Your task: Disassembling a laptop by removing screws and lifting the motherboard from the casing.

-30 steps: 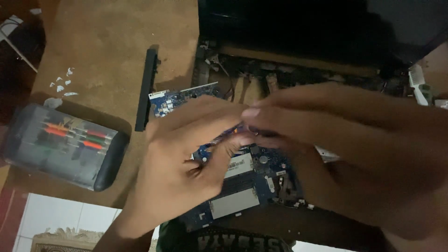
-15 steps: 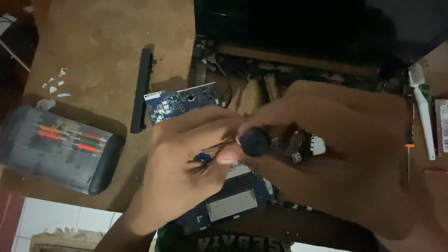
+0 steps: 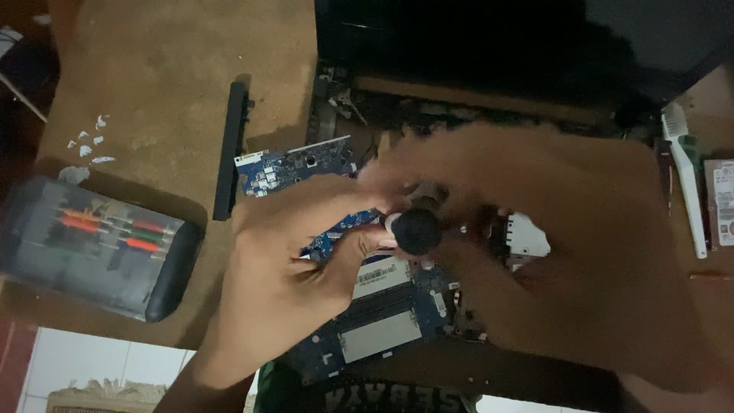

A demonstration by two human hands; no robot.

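- A clear case of screwdriver bits lies at the 9 o'clock edge of the brown counter, with red and green handles inside.
- A thin black strip lies upright at 11 o'clock of the left hand.
- The left hand rests on the blue circuit board, its grip narrow, fingertips pinched near a screwdriver's shaft.
- The screwdriver stands on end over the board's middle; its round black cap faces the camera, just at 3 o'clock of the left fingertips.
- The right hand, blurred, curls around the screwdriver from 3 o'clock, grip closed on its handle.
- The opened laptop body sits at 12 o'clock.
- A white brush lies at the 3 o'clock edge.
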